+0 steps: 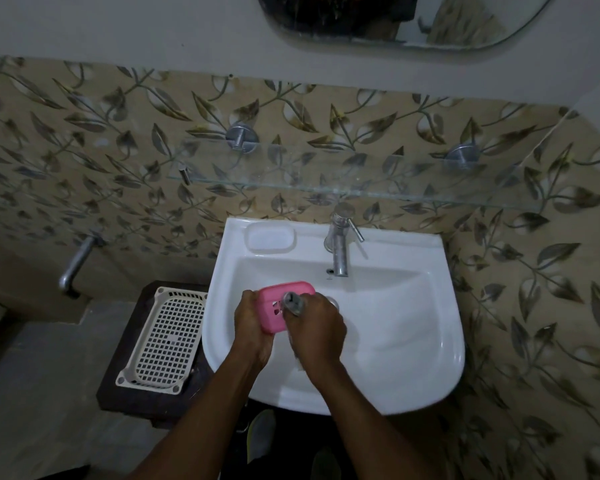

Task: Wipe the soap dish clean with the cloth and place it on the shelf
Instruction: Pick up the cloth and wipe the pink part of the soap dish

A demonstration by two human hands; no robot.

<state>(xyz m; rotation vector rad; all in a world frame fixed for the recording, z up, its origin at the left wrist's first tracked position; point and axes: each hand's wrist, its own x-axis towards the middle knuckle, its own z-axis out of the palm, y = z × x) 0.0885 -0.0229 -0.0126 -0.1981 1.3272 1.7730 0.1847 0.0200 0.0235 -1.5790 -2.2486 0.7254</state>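
Over the white sink basin [395, 323] my left hand [252, 327] grips a pink soap dish [278, 303] by its left side, slotted face toward me. My right hand [317, 327] holds a bunched grey cloth [293, 303] and presses it against the dish's right part. A loose end of the cloth hangs below that hand. The glass shelf [326, 178] runs along the tiled wall above the sink, on two metal brackets.
A chrome tap [340, 247] stands at the back of the sink, beside a moulded soap recess [270, 237]. A cream perforated basket [165, 341] lies on a dark stool to the left. A wall tap [75, 265] sticks out further left. A mirror [406, 19] hangs above.
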